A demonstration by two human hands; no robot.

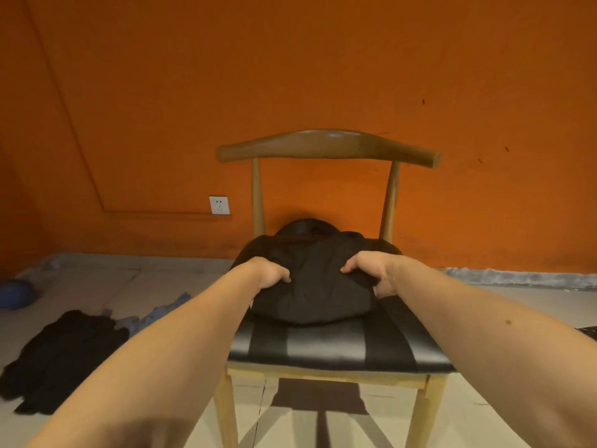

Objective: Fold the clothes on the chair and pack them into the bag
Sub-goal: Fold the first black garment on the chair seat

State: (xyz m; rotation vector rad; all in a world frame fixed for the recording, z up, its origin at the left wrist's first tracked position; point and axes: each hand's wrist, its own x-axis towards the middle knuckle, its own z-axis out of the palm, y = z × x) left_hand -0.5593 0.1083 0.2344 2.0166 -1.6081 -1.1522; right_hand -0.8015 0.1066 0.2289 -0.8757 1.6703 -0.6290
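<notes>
A black padded garment (315,286) lies bunched on the dark seat of a wooden chair (326,345). My left hand (268,271) grips its left side with curled fingers. My right hand (371,270) grips its right side, fingers tucked into the fabric. Both arms reach forward over the seat's front edge. No bag is in view.
A black garment (61,357) lies on the floor at the left, with a bluish cloth (155,315) beside it and a blue object (16,294) at the far left. The chair's curved backrest (328,147) stands before an orange wall with a white socket (219,205).
</notes>
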